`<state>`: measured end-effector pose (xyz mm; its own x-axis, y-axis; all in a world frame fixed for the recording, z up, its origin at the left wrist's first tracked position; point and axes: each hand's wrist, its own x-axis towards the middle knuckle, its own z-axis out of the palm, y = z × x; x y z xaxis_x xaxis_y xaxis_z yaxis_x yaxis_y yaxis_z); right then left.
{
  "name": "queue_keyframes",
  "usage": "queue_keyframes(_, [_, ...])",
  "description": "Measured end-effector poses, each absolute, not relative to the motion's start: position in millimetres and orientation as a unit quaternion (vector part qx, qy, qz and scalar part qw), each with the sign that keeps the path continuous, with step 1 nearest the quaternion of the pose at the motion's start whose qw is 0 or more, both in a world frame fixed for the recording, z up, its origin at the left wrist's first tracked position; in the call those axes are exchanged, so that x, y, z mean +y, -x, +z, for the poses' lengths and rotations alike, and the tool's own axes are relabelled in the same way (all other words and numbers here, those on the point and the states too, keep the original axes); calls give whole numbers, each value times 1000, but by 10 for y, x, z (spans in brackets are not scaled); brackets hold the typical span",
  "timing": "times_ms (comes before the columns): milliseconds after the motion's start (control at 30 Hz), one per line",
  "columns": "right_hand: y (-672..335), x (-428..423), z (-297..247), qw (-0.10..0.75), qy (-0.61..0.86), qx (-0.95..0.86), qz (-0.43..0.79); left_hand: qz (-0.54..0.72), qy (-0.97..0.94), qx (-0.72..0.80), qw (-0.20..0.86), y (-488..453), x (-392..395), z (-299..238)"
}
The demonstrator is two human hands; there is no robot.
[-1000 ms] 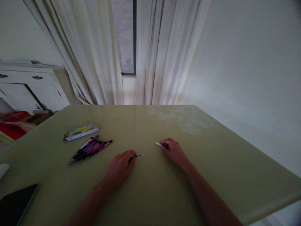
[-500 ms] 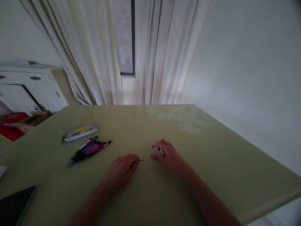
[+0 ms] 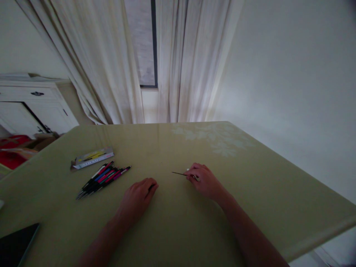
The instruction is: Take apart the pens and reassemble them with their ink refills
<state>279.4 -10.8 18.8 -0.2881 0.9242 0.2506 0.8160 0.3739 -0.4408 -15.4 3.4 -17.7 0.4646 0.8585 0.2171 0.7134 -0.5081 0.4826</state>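
My right hand is closed in a pinch on a thin dark pen refill, which points left above the table. A small whitish piece also shows among its fingers, too small to make out fully. To the left, my left hand is closed around a dark pen barrel, mostly covered by the fingers. A pile of pens in black, blue, red and purple lies left of my left hand. Just behind the pile rests a printed pen box, its left end open.
The pale green tabletop carries a dark flat device at the near left. Beyond the table stand long curtains and a white cabinet. A wall runs along the right side.
The refill, which poked out of my left hand, is now in my right hand. The right fingers have closed on it, and the hands have moved apart.
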Motion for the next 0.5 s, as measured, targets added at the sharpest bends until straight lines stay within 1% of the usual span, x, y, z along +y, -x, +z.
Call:
queue_keyframes(167, [-2657,-123,94,191,576,-791,82,235,-833,454,211,118,39,-211])
queue_keyframes(300, [-2528,-150,37,153,598,-784,58,257,-801,480,249,73,45,-287])
queue_keyframes(400, [-2514,-147,23,137,600,-786,55,261,-810,463,247,66,42,-280])
queue_keyframes(500, [-2523,-145,20,142,602,-783,63,252,-835,432,228,70,19,-216])
